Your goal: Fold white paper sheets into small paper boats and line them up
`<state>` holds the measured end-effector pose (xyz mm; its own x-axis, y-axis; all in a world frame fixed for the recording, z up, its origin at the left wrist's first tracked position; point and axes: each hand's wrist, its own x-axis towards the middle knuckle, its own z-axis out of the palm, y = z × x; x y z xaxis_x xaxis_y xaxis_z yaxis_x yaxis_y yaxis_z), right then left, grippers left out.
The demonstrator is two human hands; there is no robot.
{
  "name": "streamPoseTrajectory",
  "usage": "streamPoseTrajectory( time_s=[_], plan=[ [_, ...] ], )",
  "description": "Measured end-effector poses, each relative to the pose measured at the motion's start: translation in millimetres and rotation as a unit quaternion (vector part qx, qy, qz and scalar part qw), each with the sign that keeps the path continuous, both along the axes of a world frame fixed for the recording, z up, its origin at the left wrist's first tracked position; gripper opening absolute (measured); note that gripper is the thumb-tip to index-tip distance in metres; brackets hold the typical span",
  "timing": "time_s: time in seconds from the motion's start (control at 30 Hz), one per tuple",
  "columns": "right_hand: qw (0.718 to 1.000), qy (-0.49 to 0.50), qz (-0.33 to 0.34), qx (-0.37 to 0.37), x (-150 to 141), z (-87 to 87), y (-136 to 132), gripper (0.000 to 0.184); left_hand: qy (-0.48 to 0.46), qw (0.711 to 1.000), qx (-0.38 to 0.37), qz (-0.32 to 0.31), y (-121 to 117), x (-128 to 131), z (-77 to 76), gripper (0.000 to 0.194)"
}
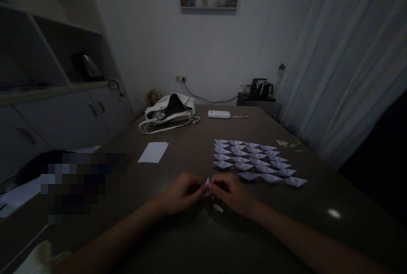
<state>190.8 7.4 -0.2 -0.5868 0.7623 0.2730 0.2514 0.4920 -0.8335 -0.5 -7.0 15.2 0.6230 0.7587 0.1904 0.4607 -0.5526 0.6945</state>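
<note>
Between my two hands, just above the dark table, is a small folded piece of white paper [207,182], its pointed tip showing upward. My left hand [182,193] pinches it from the left with thumb and fingertips. From the other side my right hand [233,193] grips it the same way, the fingertips of both hands nearly meeting. Most of the fold is hidden by the fingers. A small white paper scrap [218,208] lies below my right hand. Several rows of folded paper boats [243,166] stand beyond my right hand.
A stack of white paper sheets [153,152] lies left on the table [190,240]. Farther back are a white handbag [170,115] and a white power bank [218,114] with a short cable. Torn paper bits [282,143] lie at the right edge.
</note>
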Motion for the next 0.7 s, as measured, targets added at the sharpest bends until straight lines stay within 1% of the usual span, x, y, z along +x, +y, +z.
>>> streamPoseTrajectory(
  time_s=[0.2, 0.47, 0.57, 0.7],
  plan=[
    [1.000, -0.013, 0.001, 0.021, 0.9, -1.0, -0.1, 0.028, 0.018, 0.999, -0.031, -0.015, -2.4, 2.2, 2.4, 0.039],
    [1.000, -0.005, 0.004, 0.031, 2.3, -4.6, 1.1, 0.029, 0.019, 1.000, -0.022, -0.012, -0.4, 1.8, -1.0, 0.038],
    [1.000, -0.001, -0.003, 0.011, 2.3, -5.3, 1.0, 0.029, 0.013, 1.000, -0.026, -0.004, -0.9, 2.3, -0.3, 0.037],
    [1.000, 0.014, 0.006, -0.021, 1.1, -4.0, -0.1, 0.029, -0.010, 0.999, -0.026, 0.022, -0.6, 2.2, 0.7, 0.036]
  ],
)
